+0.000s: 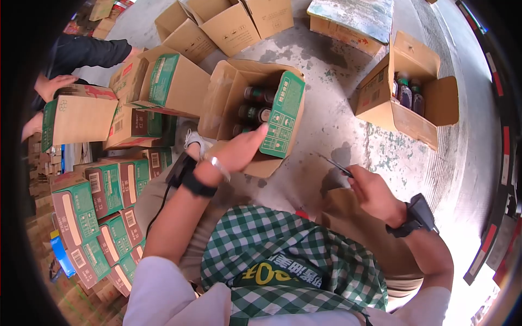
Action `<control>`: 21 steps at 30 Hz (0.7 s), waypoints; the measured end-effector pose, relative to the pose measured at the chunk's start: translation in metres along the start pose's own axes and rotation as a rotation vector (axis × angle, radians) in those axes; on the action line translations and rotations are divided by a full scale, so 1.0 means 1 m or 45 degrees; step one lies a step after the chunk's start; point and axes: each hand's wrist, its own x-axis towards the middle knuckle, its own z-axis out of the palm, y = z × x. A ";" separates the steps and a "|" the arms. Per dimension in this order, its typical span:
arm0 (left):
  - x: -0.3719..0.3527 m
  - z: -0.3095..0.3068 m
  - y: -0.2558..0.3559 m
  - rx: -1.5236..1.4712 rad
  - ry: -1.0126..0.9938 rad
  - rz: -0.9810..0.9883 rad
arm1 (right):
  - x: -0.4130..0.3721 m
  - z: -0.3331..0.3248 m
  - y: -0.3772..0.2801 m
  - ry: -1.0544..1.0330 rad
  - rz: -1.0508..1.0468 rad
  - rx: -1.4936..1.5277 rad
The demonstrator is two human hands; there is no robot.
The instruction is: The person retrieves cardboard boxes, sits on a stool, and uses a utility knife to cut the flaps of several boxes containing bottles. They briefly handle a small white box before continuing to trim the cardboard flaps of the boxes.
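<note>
Partly closed, the right hand [375, 196] grips a slender tool [334, 164].

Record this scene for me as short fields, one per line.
Left hand: at the green flap of an open carton with bottles inside
Right hand: holding a slim metal tool
Right side: second open carton, also holding bottles
Left side: co-worker's hands on another carton
Lower left: stacked green-and-brown cartons

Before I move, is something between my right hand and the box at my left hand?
Only the held tool and bare floor show between the right hand and the box; nothing visible blocks the way.
</note>
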 end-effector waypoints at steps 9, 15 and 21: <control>-0.035 0.029 -0.052 1.287 0.618 0.496 | 0.022 0.076 -0.005 -0.057 -0.010 -0.357; -0.086 0.003 -0.012 1.057 0.933 0.516 | 0.027 0.064 -0.006 -0.053 0.042 -0.342; -0.432 -0.120 0.046 1.949 2.614 -0.102 | 0.025 -0.061 0.050 0.218 -0.232 -0.516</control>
